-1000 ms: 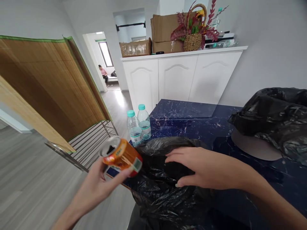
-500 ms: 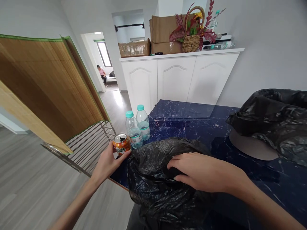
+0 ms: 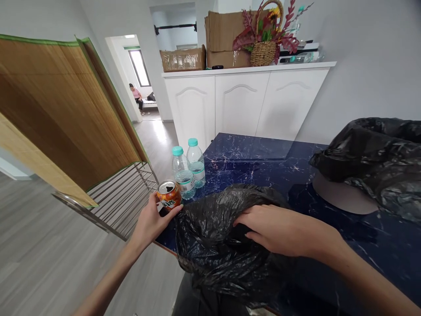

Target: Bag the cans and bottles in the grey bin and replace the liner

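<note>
My left hand (image 3: 153, 221) is curled round the near side of an orange drink can (image 3: 171, 202), its thumb at the can's lower right. The can's top is open, and it stands near the table's left edge. Just behind it are two clear plastic bottles (image 3: 185, 177) (image 3: 196, 164) with turquoise caps, upright and partly filled. My right hand (image 3: 276, 228) grips a crumpled black plastic bag (image 3: 213, 237), its fingers partly hidden in the folds at the mouth. The bag lies over the table's front edge, and I cannot see inside it.
On the dark blue marbled table (image 3: 250, 153), a second black bag (image 3: 371, 153) lines a grey bin (image 3: 342, 197) at right. A metal rack (image 3: 125, 193) with a bamboo mat (image 3: 62, 109) stands left. Behind, a white cabinet (image 3: 243, 101) holds boxes and a flower basket. Someone sits in a far room.
The can has turned slightly in my left hand and shifted a little right. My right hand has moved slightly right on the bag. The view has dipped a little.
</note>
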Demonstrator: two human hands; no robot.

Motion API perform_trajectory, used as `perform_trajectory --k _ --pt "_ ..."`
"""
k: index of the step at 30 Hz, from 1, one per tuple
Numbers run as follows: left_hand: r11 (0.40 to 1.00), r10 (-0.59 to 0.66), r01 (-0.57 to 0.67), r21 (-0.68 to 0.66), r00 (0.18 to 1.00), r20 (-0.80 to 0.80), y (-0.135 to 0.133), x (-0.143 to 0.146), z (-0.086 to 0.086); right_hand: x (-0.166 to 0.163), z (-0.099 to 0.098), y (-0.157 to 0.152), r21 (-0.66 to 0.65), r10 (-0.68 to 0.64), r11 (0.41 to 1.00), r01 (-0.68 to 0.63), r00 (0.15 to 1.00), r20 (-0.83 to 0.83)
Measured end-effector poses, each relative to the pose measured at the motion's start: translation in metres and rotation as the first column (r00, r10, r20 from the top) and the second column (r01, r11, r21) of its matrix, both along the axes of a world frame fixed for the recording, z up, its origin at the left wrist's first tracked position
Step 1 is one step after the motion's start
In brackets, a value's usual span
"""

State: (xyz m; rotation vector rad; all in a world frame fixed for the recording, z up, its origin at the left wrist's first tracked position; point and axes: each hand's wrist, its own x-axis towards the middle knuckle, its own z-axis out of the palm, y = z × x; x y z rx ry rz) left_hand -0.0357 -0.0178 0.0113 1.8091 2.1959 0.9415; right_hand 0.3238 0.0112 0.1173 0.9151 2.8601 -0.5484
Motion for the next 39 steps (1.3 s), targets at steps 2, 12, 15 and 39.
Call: perform_trajectory --k 2,12,15,39 --pt "1.0 -0.016 0.014 0.026 0.997 0.072 -0.006 0.001 -0.005 0.007 -0.002 -0.005 0.053 -0.044 0.998 0.043 0.999 0.011" --pt "0.985 -0.033 0.005 0.174 0.987 0.156 -0.031 0.005 -0.021 0.058 0.0 -0.037 0.124 -0.162 0.982 0.14 0.967 0.195" --pt "0.97 -0.041 0.016 0.241 0.994 0.1 -0.042 0.01 -0.016 0.062 -0.002 -0.046 0.165 -0.163 0.978 0.13 0.966 0.202" --pt "0.847 -0.38 0.4 0.351 0.916 -0.126 -0.101 0.069 -0.031 0.107 -0.046 -0.08 0.603 -0.534 0.742 0.292 0.801 0.269"
